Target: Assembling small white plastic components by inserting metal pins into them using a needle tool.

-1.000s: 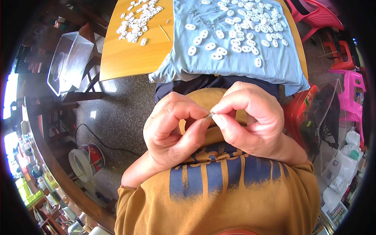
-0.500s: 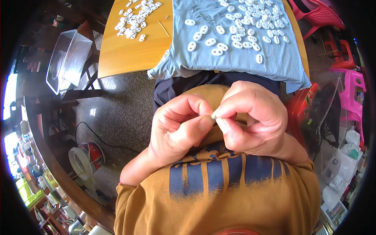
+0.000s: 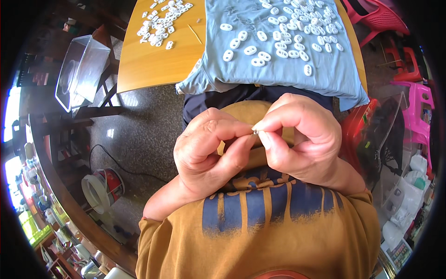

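Observation:
My left hand (image 3: 211,151) and my right hand (image 3: 302,135) are raised close to my chest, fingertips pinched together on a tiny pale piece (image 3: 255,132) between them. It is too small to tell what it is. Beyond my hands, a blue cloth (image 3: 278,69) lies on the wooden table (image 3: 153,65) and carries several small white oval parts (image 3: 283,42). A second heap of white parts (image 3: 160,21) sits on the bare wood at the far left, next to a thin wooden stick (image 3: 194,34).
A clear plastic box (image 3: 81,72) stands left of the table. A roll of tape (image 3: 100,188) and a black cable (image 3: 125,167) lie on the dark floor. Red and pink plastic chairs (image 3: 409,69) and clear bags (image 3: 399,186) crowd the right side.
Both hands stayed pinched together in front of my chest. The view shifted slightly, and the thin wire-like bit seen earlier between the fingers is now only a tiny tip.

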`<state>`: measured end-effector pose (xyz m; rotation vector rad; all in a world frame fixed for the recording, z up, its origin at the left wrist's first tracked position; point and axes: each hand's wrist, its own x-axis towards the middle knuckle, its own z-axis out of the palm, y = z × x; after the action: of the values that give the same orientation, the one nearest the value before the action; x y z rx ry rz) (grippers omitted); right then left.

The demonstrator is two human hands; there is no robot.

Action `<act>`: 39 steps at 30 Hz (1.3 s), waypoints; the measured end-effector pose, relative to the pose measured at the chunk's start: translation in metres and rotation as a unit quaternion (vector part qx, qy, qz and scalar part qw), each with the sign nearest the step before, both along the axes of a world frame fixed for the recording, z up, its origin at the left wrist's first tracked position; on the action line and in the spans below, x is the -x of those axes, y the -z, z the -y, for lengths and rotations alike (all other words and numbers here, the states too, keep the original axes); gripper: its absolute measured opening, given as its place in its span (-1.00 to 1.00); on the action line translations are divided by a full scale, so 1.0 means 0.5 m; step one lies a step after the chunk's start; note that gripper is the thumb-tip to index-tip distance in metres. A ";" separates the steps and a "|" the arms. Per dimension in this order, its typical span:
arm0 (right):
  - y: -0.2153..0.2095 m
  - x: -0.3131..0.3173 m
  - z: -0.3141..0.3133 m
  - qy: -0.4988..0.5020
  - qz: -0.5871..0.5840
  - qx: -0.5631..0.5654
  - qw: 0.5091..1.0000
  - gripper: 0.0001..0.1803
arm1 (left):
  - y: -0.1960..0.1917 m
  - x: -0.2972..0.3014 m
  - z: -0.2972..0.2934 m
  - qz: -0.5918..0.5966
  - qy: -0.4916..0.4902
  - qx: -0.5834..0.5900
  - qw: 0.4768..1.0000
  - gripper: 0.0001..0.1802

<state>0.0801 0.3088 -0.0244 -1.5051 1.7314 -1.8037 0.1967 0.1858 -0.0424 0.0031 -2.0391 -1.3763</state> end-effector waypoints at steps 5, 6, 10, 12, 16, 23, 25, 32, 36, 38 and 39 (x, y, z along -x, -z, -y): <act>0.005 -0.002 0.001 0.020 -0.032 -0.004 0.999 -0.82 | -0.003 0.003 -0.007 0.000 -0.055 0.050 0.997 -0.82; 0.005 -0.002 0.002 0.026 -0.036 -0.003 0.999 -0.83 | -0.003 0.004 -0.009 -0.007 -0.074 0.075 0.994 -0.81; 0.005 -0.006 -0.003 0.014 0.013 -0.038 0.999 -0.84 | 0.006 0.006 -0.018 -0.024 -0.118 0.078 0.990 -0.79; 0.003 -0.010 -0.004 0.018 0.052 -0.055 0.997 -0.86 | 0.015 0.012 -0.016 -0.066 -0.144 0.136 0.978 -0.78; 0.000 -0.014 -0.004 0.007 0.197 -0.086 0.977 -0.96 | 0.022 0.021 -0.006 -0.100 -0.158 0.205 0.961 -0.74; -0.022 -0.007 -0.007 -0.037 0.366 -0.175 0.913 -0.95 | 0.007 0.023 -0.006 -0.109 -0.144 0.222 0.958 -0.72; -0.019 -0.002 -0.007 -0.062 0.397 -0.180 0.898 -0.93 | -0.012 0.021 -0.011 -0.043 -0.129 0.149 0.979 -0.75; -0.015 0.009 0.008 -0.069 0.450 -0.179 0.872 -0.92 | 0.016 0.031 0.029 0.060 -0.141 -0.165 0.974 -0.89; -0.010 0.022 0.030 -0.087 0.459 -0.211 0.859 -0.97 | 0.041 0.066 0.095 0.055 -0.182 -0.251 0.949 -0.93; -0.002 0.033 0.040 -0.088 0.476 -0.198 0.853 -0.94 | 0.055 0.083 0.135 0.077 -0.237 -0.228 0.941 -0.95; -0.001 0.038 0.047 -0.085 0.481 -0.215 0.845 -0.96 | 0.067 0.089 0.157 0.078 -0.239 -0.229 0.940 -0.95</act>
<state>0.0612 0.2855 -0.0236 -0.3886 1.2686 -1.4966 0.1524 0.1074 -0.0762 0.7815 -1.6338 -1.5198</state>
